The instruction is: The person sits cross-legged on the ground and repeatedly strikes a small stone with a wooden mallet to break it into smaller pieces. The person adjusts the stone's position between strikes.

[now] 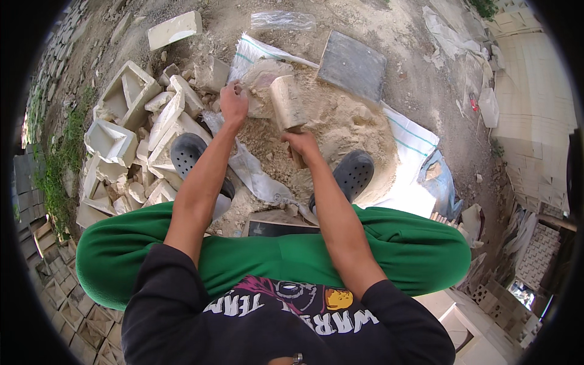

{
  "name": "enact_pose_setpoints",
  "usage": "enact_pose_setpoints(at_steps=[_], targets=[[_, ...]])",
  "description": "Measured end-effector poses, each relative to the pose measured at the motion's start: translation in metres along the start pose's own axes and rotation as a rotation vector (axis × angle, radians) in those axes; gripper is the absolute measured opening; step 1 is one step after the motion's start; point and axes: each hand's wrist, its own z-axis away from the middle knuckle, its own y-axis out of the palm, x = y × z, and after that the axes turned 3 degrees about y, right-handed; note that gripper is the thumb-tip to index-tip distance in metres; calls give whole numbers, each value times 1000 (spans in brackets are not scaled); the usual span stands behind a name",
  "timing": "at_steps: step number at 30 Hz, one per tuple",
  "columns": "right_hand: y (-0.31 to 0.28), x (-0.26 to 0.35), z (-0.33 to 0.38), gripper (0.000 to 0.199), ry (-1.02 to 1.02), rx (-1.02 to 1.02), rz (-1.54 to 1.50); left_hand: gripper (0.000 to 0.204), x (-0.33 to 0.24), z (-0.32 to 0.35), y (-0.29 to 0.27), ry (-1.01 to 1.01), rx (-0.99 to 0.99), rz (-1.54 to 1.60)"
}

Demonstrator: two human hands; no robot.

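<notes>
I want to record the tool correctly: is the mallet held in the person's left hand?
No, the right hand grips the mallet, while the left hand is apart from it.

Outdoors in daylight, on dusty grey-brown ground (410, 36) scattered with small stones, with green weeds (64, 167) along the left, pale hollow blocks (79, 319) massed lower left, cream-coloured stacks (535, 103) along the right edge.

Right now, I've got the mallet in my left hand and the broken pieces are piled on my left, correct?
Not quite: the head view shows the mallet in your right hand, not your left hand. The broken pieces are indeed piled on your left.
</notes>
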Motion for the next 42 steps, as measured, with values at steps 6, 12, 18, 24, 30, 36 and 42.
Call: enact_pose_setpoints(at_steps=[6, 12, 18, 24, 30, 36, 42], targets=[[4, -8, -1, 25, -102, -14, 25, 24, -4, -17, -4, 83, 27, -74], [6, -13, -8, 25, -79, 33, 8, 26, -6, -21, 0, 114, 115, -96], [3, -10, -5, 22, -75, 58, -32, 30, -9, -21, 4, 62, 251, -99], [3, -10, -5, 20, -87, 62, -79, 35, -15, -10, 4, -55, 251, -8], [11, 2, 9, 25, -197, -91, 137, 36, 2, 8, -13, -208, 58, 123], [15, 36, 8, 32, -379, -269, 422, 30, -17, 51, 5, -260, -103, 244], [28, 88, 38, 30, -564, -119, 215, 23, -16, 64, 17, -235, -142, 261]])
